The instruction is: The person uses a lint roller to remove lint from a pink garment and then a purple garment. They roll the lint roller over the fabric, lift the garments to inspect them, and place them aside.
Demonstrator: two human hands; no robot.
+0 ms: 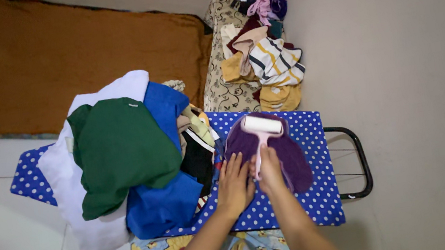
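Note:
A small purple cloth [292, 155] lies flat on a blue ironing board with white dots [322, 196]. My right hand [269, 169] grips the pink handle of a lint roller [261, 127], whose white roll rests on the far end of the cloth. My left hand [234, 182] lies flat, fingers spread, on the near left edge of the purple cloth, pressing it to the board.
A heap of clothes covers the board's left half: a green garment [118, 148], a blue one [166, 203], a white one [73, 186]. More clothes [268, 57] lie on a patterned cushion beyond. An orange-brown mat [43, 58] covers the floor. A wall stands at right.

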